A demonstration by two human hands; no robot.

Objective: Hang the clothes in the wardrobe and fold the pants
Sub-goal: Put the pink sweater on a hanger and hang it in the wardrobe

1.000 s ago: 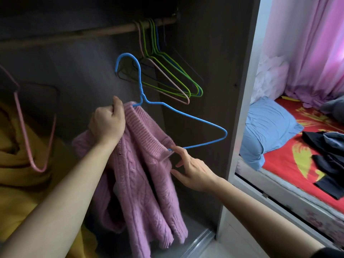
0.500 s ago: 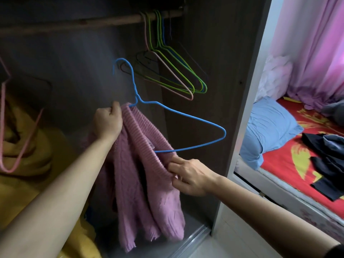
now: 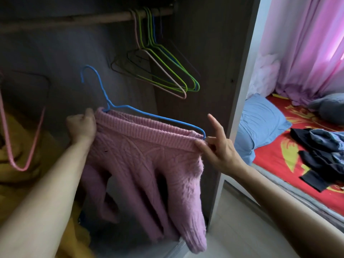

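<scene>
A pink knitted sweater (image 3: 149, 164) hangs spread across a blue wire hanger (image 3: 104, 94) inside the open wardrobe. My left hand (image 3: 81, 125) grips the sweater's ribbed edge at the hanger's neck. My right hand (image 3: 214, 148) pinches the ribbed edge at the hanger's right tip, with the index finger sticking up. The hanger's hook is free in the air, well below the wooden rail (image 3: 104, 16). Dark clothes (image 3: 320, 157) lie in a heap on the bed at the right.
Several empty green, pink and blue hangers (image 3: 167, 71) hang at the rail's right end. A pink hanger (image 3: 28, 146) and yellow cloth (image 3: 16, 157) fill the wardrobe's left side. The wardrobe's side panel (image 3: 210, 71) stands right of the sweater. A blue pillow (image 3: 260, 123) lies on the red bedsheet.
My right hand has pulled the sweater's ribbed edge rightward to the hanger's right tip, so the bunched sweater now spreads across it. The hanger has dropped lower. My left hand keeps its grip.
</scene>
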